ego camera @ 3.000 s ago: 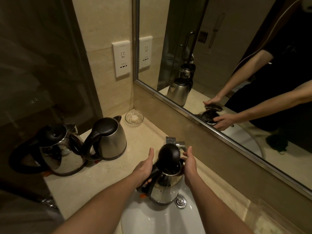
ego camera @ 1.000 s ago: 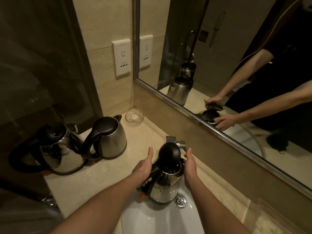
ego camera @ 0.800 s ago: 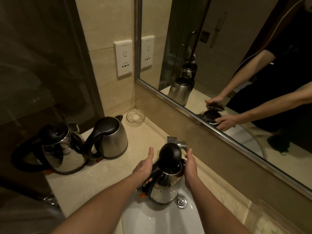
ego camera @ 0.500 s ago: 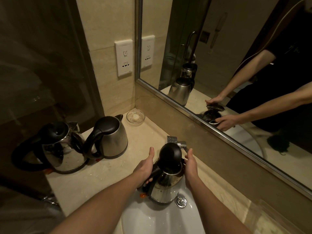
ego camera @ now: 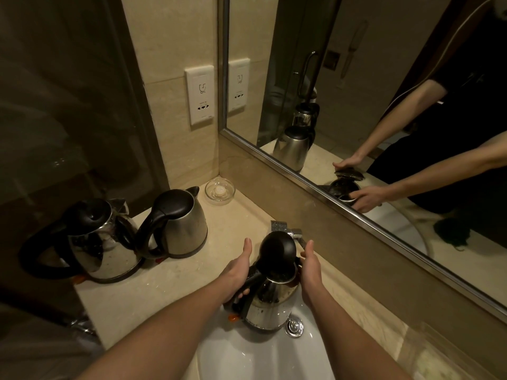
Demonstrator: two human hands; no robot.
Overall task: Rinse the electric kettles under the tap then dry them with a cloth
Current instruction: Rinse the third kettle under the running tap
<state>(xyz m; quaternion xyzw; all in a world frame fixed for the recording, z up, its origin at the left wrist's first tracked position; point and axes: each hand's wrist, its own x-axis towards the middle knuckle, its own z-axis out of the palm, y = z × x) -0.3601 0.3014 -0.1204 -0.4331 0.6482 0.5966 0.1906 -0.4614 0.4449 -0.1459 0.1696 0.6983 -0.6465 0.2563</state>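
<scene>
Lid-up kettle (ego camera: 270, 300) upright in the sink (ego camera: 260, 357) at 6 o'clock, tap (ego camera: 285, 231) at its 12. Grip: left hand (ego camera: 237, 272) wraps the handle at 9; right hand (ego camera: 310, 272) cups the body at 3. Best to keep the mouth under the spout and the base dry.

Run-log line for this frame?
steel kettle: in sink, lid open | left hand: grips handle | right hand: holds body | tap: behind lid, flow unseen | counter kettles: lids shut
</scene>
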